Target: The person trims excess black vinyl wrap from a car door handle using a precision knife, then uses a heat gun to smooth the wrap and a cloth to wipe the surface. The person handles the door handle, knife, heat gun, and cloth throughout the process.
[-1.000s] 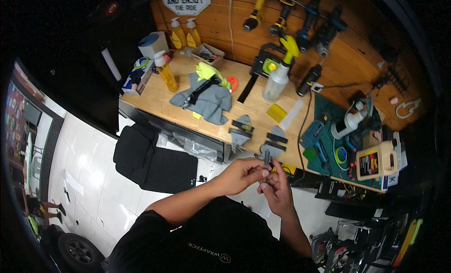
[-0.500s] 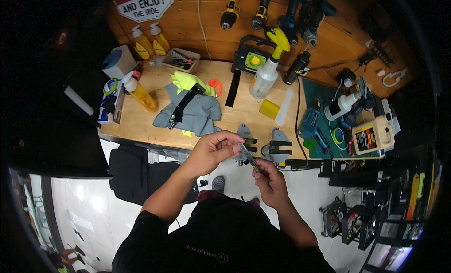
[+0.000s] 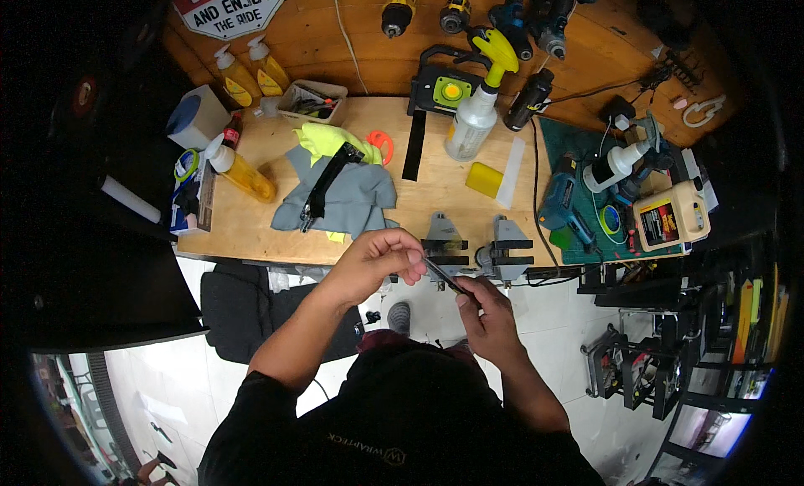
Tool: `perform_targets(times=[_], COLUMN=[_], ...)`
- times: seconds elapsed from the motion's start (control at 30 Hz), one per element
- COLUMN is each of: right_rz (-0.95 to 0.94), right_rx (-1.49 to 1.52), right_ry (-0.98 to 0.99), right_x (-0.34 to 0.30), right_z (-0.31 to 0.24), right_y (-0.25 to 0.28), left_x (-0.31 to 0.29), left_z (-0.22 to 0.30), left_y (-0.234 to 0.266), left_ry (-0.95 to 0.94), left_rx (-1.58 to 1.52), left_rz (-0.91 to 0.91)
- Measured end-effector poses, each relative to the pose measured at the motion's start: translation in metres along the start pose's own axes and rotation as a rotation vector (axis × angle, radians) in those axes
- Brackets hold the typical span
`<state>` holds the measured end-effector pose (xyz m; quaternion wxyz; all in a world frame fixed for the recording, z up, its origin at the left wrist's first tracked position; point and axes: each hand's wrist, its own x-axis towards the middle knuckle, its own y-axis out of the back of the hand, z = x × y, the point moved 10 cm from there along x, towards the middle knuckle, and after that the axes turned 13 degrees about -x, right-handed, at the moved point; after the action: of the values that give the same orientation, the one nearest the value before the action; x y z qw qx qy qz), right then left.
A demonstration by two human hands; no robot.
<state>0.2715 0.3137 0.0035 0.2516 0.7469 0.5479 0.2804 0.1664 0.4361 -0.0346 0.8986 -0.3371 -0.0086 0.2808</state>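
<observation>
In front of my chest, a slim dark and silver tool, which looks like a snap-off knife, slants between my hands. My right hand grips its lower end, thumb and fingers pressed together. At the upper end is my left hand, its thumb and fingertips pinched around the tip. Just beyond the hands, two grey clamp brackets with black jaws, the left clamp and the right clamp, sit at the bench's front edge. On a grey cloth lies a long glossy black piece.
The wooden bench carries a spray bottle, a yellow squeegee, a black strip, a work light and an amber pump bottle. A green mat holds a heat gun and a beige jug. Drills hang behind.
The knife has turned in my fingers, so its flat silver face shows less and its narrow edge more. My view has shifted slightly; both hands stay at the knife's ends.
</observation>
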Motion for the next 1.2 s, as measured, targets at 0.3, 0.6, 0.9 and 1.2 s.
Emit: perform_targets(times=[0.3,0.6,0.9,1.2], right_rz=[0.075,0.130,0.117,0.140], right_rx=[0.021,0.407,0.459,0.637], right_ry=[-0.104,-0.327,-0.307,0.159], right_x=[-0.016,-0.056,-0.064,-0.020], right_z=[0.030,0.072,0.115,0.068], right_y=[0.015,0.045,0.081,0.157], left_x=[0.033,0.070,0.006,-0.007], left_z=[0.093,0.060,0.116,-0.031], left_y=[0.151,0.262,0.153,-0.137], left_ry=[-0.360,-0.094,-0.280,-0.052], left_rx=[1.196,1.384,1.223,0.227], left_rz=[0.575,0.634,0.742,0.403])
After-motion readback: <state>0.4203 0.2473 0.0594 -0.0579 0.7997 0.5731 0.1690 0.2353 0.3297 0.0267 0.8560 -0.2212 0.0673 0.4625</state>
